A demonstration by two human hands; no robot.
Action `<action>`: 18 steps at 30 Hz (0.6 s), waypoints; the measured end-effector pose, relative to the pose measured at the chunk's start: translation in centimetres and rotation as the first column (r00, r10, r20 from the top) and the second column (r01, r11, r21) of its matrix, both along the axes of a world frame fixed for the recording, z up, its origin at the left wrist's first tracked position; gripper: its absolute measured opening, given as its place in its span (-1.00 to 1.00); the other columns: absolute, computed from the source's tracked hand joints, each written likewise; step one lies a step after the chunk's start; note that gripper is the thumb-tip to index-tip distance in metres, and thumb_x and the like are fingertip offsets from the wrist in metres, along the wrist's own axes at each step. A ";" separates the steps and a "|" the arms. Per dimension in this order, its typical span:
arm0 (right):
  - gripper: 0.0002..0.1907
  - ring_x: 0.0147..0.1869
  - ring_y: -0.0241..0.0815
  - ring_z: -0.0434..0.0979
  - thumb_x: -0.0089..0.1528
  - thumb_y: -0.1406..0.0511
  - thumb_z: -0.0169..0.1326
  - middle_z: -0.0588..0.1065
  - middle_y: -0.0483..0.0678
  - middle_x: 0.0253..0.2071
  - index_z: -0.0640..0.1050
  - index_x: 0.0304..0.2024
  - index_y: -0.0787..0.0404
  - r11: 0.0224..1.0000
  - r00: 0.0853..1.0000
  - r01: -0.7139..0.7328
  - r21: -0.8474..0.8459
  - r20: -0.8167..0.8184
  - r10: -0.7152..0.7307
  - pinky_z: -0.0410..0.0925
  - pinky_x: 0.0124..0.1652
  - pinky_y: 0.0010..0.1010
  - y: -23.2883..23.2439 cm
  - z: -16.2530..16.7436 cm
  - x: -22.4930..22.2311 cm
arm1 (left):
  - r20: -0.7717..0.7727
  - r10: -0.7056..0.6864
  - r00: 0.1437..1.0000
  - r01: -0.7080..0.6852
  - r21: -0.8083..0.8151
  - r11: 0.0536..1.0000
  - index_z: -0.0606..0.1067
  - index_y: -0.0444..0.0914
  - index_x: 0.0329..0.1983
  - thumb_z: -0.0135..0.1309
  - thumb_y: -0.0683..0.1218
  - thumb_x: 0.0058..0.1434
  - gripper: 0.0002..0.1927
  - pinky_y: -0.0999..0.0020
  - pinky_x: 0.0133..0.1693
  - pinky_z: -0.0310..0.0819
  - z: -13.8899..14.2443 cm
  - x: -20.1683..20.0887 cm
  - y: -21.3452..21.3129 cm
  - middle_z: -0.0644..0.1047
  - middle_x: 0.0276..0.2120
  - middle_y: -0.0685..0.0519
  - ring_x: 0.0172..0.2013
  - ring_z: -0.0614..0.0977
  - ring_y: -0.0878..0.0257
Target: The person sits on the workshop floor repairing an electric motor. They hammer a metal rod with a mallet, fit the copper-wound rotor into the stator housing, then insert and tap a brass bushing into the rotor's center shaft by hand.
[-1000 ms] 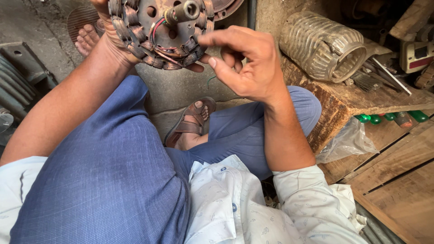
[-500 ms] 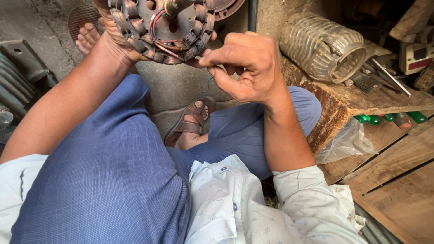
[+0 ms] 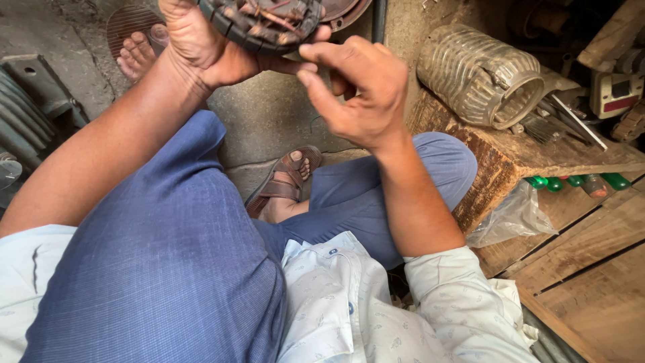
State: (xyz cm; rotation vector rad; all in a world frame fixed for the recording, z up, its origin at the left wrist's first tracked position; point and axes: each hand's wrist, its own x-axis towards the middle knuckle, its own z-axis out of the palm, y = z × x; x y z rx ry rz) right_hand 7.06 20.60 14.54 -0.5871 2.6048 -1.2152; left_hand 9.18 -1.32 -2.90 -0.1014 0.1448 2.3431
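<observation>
Fingers of the left hand (image 3: 201, 40) wrap under and around a round wound motor core (image 3: 265, 20), holding it up at the top edge of the view with its flat face tilted toward the person (most of it is cut off by the frame). The right hand (image 3: 359, 91) sits just to the right of and below the core, thumb and forefinger pinched together near its lower rim; whether they hold a wire cannot be told. The left hand carries the core, so the right is the free one.
</observation>
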 end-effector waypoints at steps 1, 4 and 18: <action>-0.70 -0.46 -0.31 0.40 0.23 0.38 0.41 0.42 -0.16 -0.45 0.63 -0.02 0.16 1.000 0.998 0.007 0.029 -0.063 -0.005 0.23 -0.39 -0.43 -0.4 -0.3 0.2 | 0.034 0.018 0.999 -0.019 0.015 1.000 0.42 -0.21 0.20 0.16 0.62 -0.06 0.03 -0.36 0.37 0.20 -0.1 0.0 0.1 0.41 0.25 -0.25 0.37 0.37 -0.23; -0.60 -0.48 -0.30 0.37 0.19 0.35 0.46 0.38 -0.19 -0.51 0.61 0.03 0.16 0.991 0.982 0.080 0.110 -0.177 -0.059 0.19 -0.38 -0.38 -1.6 -1.2 0.7 | 0.102 0.054 0.993 -0.064 0.105 0.992 0.41 -0.27 0.25 0.13 0.52 0.05 -0.04 -0.33 0.37 0.25 -0.9 0.2 0.3 0.44 0.18 -0.17 0.29 0.44 -0.11; -0.62 -0.41 -0.34 0.39 0.23 0.37 0.45 0.46 -0.14 -0.38 0.60 0.05 0.18 0.974 0.974 0.207 0.091 -0.112 -0.197 0.24 -0.39 -0.54 1.9 -0.5 0.9 | -0.106 0.110 0.988 -0.105 0.047 0.993 0.50 -0.19 0.21 0.16 0.57 0.14 -0.11 -0.34 0.33 0.39 0.7 -1.3 0.1 0.51 0.23 -0.13 0.24 0.55 -0.06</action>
